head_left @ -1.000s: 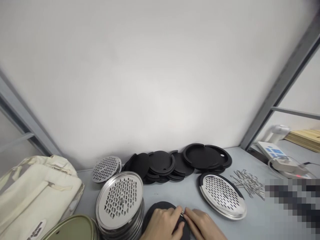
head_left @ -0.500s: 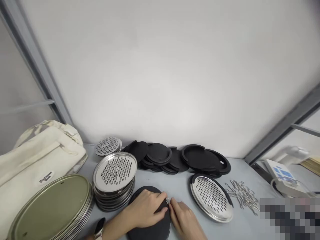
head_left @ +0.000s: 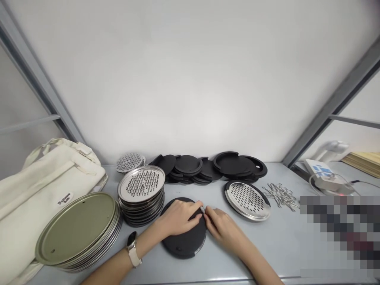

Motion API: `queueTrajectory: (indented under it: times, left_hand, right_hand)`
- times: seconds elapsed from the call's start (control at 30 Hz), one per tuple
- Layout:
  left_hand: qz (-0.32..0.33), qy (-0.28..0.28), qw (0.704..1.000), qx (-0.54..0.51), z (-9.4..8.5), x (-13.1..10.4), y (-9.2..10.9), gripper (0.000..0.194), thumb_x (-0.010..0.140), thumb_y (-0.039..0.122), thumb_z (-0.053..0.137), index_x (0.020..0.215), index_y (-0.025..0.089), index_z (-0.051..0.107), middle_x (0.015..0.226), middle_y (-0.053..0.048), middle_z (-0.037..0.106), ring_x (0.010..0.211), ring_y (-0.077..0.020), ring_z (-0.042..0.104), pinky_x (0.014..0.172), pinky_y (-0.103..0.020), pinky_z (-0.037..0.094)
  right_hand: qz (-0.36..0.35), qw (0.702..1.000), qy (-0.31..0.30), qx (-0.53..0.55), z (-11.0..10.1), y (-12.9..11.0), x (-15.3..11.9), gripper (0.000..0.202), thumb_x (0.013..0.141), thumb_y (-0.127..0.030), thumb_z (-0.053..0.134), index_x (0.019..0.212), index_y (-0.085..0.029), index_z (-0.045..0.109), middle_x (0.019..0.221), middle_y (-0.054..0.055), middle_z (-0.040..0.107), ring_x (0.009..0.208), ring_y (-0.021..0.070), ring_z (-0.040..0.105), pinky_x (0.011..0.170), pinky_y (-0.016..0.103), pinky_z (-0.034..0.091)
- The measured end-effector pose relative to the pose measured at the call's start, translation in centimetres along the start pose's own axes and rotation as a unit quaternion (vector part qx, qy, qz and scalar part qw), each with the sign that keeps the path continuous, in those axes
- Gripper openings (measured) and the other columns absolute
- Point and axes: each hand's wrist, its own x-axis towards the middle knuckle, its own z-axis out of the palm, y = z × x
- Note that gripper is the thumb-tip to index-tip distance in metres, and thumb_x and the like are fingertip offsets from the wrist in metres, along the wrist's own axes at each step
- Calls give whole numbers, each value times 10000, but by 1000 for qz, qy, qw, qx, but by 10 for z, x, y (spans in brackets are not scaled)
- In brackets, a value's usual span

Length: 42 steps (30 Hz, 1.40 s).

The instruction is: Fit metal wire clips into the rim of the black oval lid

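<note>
A black round cover (head_left: 184, 241) lies flat on the table in front of me, with a shiny metal edge showing at its lower right. My left hand (head_left: 179, 217) rests across it, index finger and thumb curled at its right rim. A small silvery metal piece (head_left: 202, 209), perhaps a clip, sticks out between the fingers of both hands. At that same rim my right hand (head_left: 221, 223) is closed, its fingertips pinching at the metal piece. To the right lies a round grater plate (head_left: 248, 200) with slots, partly edged in black. Beyond it is a heap of bent wire clips (head_left: 281, 195).
Left of the cover stands a stack of round graters (head_left: 141, 185) beside a stack of olive-green oval trays (head_left: 78, 229). A cream cloth bag (head_left: 74, 172) lies far left. Several black covers (head_left: 187, 164) overlap along the back wall. A white box (head_left: 325, 174) stands at right.
The view has shifted, so the table's things sit higher and more forearm shows. Both hands stay at the cover's right rim around the small metal piece.
</note>
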Motion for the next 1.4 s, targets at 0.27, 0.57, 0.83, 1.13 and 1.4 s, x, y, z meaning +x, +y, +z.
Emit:
queueTrajectory:
  times: [0.27, 0.57, 0.83, 1.13, 1.4]
  left_hand:
    - [-7, 5, 1000, 8, 2, -1, 1, 250, 929, 340, 390, 1119, 200, 474, 867, -43, 640, 802, -222, 623, 674, -287, 415]
    - [2, 9, 1000, 17, 2, -4, 0, 289, 924, 335, 389, 1175, 199, 437, 872, -48, 644, 782, -230, 628, 659, -294, 428]
    - [15, 0, 1000, 9, 1, -3, 0, 249, 937, 317, 370, 1136, 210, 477, 908, -47, 635, 836, -215, 618, 718, -289, 429]
    - [12, 8, 1000, -21, 0, -2, -2, 241, 936, 317, 391, 1115, 229, 526, 953, -25, 647, 889, -203, 617, 753, -276, 419]
    - [1, 14, 999, -29, 3, -1, -4, 258, 928, 327, 419, 1157, 253, 511, 968, -10, 662, 852, -206, 628, 726, -286, 423]
  right_hand:
    - [29, 999, -14, 17, 0, -3, 1, 122, 932, -211, 314, 856, -202, 409, 646, -12, 502, 567, 150, 485, 539, 251, 301]
    - [17, 992, -53, 115, -8, 0, 10, 167, 948, -211, 296, 974, -211, 462, 713, 0, 585, 598, 146, 545, 579, 236, 357]
    - [23, 996, -16, 79, -3, -3, 2, 173, 951, -214, 298, 940, -206, 471, 681, -1, 557, 589, 149, 519, 556, 242, 341]
    - [12, 999, -15, 37, 0, -2, -1, 177, 952, -218, 293, 960, -191, 467, 714, 14, 566, 620, 158, 527, 575, 252, 334]
    - [13, 998, -11, 68, -2, -2, -1, 170, 943, -213, 322, 1003, -190, 479, 745, 27, 595, 641, 161, 556, 594, 245, 361]
